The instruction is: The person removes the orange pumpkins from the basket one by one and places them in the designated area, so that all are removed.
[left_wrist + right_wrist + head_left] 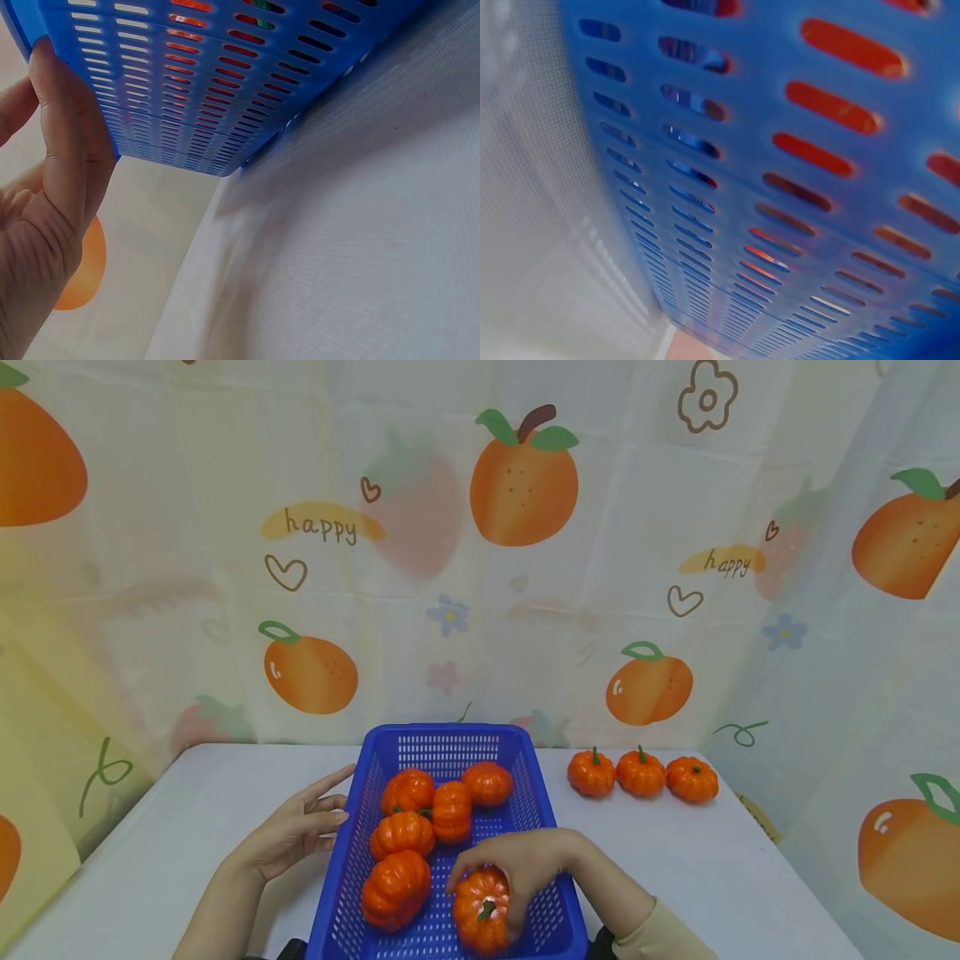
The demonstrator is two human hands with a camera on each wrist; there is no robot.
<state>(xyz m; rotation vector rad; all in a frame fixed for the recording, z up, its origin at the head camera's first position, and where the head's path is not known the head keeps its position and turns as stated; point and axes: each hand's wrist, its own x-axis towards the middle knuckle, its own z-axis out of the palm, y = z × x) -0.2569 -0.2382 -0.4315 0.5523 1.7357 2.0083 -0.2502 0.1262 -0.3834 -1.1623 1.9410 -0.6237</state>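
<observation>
A blue plastic basket (pixel 450 727) with slotted walls stands on the table, holding several small orange toy pumpkins (pixel 402 835). Inside its near right part, my right hand (pixel 536 860) grips one glossy pumpkin (pixel 474 928), thumb and fingers round its sides and its green stem facing up. My left hand (pixel 292 831) is at the basket's left side, fingers extended. In the left wrist view, the fingertips of my left hand (pixel 56 157) touch the basket's rim. The right wrist view shows only the slotted basket wall (pixel 742 176) with orange behind it; the right hand is hidden there.
Three more orange pumpkins (pixel 642 774) with green stems sit in a row at the back right of the white table (pixel 675 877). Behind the table hangs a fruit-printed curtain (pixel 525 610), which also runs along both sides.
</observation>
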